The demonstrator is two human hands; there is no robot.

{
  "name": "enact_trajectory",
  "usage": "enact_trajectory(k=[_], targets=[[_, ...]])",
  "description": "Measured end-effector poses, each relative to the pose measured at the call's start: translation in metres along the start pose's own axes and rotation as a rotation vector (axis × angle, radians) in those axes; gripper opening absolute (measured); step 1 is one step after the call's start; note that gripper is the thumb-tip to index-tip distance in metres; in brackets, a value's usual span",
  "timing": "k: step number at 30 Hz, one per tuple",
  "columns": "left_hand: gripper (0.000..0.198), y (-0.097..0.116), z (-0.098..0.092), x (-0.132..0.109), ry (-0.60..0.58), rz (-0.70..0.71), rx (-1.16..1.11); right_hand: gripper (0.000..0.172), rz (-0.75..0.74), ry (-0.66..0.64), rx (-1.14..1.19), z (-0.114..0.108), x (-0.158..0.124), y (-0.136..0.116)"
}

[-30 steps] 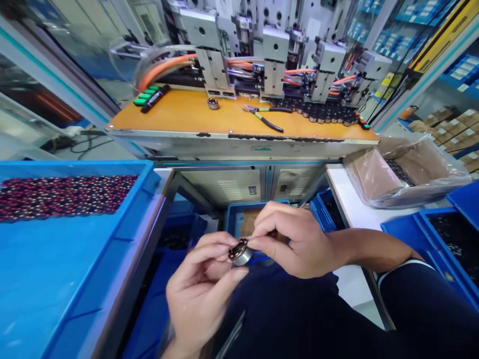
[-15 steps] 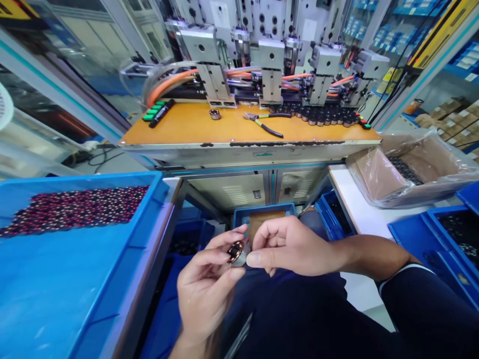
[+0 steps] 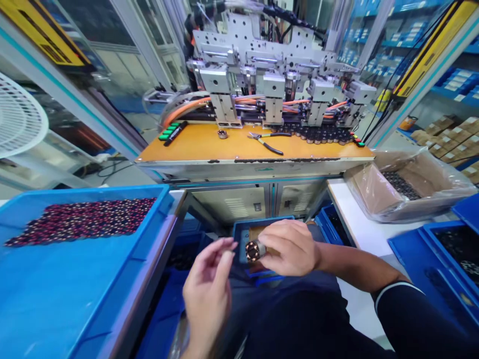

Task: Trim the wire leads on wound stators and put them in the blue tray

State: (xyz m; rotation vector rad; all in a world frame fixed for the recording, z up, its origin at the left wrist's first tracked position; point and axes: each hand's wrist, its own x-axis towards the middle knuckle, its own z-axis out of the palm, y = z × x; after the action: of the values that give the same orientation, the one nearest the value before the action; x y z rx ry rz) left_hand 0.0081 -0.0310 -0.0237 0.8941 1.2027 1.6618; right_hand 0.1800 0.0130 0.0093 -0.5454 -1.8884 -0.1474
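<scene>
My right hand [image 3: 294, 248] is closed round a small round metal part with copper windings [image 3: 253, 251], its coiled face turned toward me. My left hand [image 3: 207, 294] is just left of it, fingers loosely spread and holding nothing. Both hands hover over my lap, above a small blue bin [image 3: 239, 232] under the bench. A large blue tray [image 3: 97, 279] at my left holds several dark red wound parts [image 3: 86, 219].
An orange-topped bench [image 3: 209, 144] ahead carries pliers [image 3: 267, 141], a single metal part [image 3: 222, 133], markers [image 3: 170, 133] and a row of dark parts [image 3: 322, 133] under a multi-head machine [image 3: 273, 85]. A plastic-lined carton [image 3: 404, 184] and blue bins [image 3: 441, 249] stand at right. A fan [image 3: 18, 119] is at left.
The wound part has passed from my left fingers into my right hand, which has turned it. My left hand has let go and opened. The camera tilted upward.
</scene>
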Motion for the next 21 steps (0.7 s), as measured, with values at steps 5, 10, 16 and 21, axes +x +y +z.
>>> enact_trajectory(k=[5,10,16,21], targets=[[0.045,0.019,-0.009,-0.017,-0.262,0.459,0.391,0.014,-0.304,-0.057,-0.158,-0.008,-0.002,0.015],[0.041,0.031,-0.005,-0.005,-0.391,0.458,0.490,0.018,-0.255,-0.125,-0.072,-0.010,-0.002,0.003],[0.046,0.035,-0.004,-0.001,-0.425,0.595,0.492,0.027,0.157,-0.076,0.302,-0.009,0.007,-0.016],[0.031,0.036,-0.003,-0.003,-0.408,0.389,0.408,0.011,0.473,0.003,0.535,-0.005,0.008,-0.024]])
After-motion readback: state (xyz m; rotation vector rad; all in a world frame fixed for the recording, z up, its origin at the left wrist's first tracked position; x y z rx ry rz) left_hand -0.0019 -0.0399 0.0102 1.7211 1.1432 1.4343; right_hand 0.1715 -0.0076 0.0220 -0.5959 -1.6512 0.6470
